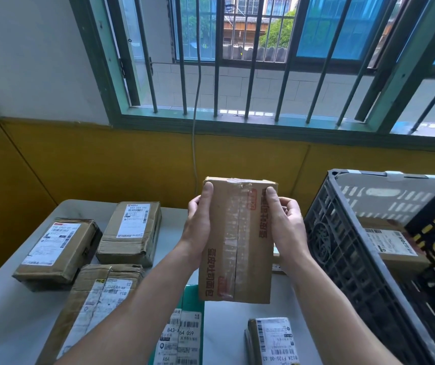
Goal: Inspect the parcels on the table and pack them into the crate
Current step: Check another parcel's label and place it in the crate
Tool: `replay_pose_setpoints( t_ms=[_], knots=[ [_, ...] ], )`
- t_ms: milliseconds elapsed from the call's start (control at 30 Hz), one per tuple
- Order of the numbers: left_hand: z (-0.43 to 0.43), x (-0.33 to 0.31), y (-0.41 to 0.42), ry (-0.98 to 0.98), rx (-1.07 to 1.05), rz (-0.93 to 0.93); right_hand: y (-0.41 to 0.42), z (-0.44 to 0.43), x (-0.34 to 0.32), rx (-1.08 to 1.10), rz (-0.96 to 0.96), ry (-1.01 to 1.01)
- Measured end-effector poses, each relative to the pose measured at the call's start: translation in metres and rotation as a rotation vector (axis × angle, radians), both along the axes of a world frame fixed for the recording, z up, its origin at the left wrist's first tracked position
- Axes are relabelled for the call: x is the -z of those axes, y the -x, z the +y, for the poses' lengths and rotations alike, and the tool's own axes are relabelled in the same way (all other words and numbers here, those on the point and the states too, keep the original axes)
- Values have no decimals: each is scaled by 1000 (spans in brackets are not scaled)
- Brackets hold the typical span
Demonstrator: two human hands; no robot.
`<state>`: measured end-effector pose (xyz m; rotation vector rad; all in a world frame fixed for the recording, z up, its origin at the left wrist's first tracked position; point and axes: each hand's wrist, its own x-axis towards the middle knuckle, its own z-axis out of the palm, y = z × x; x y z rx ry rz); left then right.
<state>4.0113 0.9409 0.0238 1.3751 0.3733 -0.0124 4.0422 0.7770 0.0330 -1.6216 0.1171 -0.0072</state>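
Above the bench [6,320], both hands, left hand [198,227] and right hand [287,227], hold the taped parcel [237,241] upright, fingers [207,191] clamped on its side edges, beside the crate [342,259]; glossy tape might let it slip.

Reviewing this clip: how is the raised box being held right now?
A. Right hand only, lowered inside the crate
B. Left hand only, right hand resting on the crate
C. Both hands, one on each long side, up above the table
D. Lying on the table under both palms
C: the left hand and right hand grip opposite long sides of the box, held up above the table, left of the crate.
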Motion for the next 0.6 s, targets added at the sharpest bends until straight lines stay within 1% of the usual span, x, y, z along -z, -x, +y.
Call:
replay_pose_setpoints(
  t_ms=[100,300,467,600],
  knots=[
    [0,-1,1,23,12,-23,0,0,-1,-25,-1,-5],
    [0,-2,4,60,21,-38,1,-3,-5,-132,32,-74],
    [0,-3,5,63,28,-33,-2,-6,-3,-138,60,-96],
    [1,-2,5,49,26,-19,1,-5,-4,-159,41,-118]
  ],
)
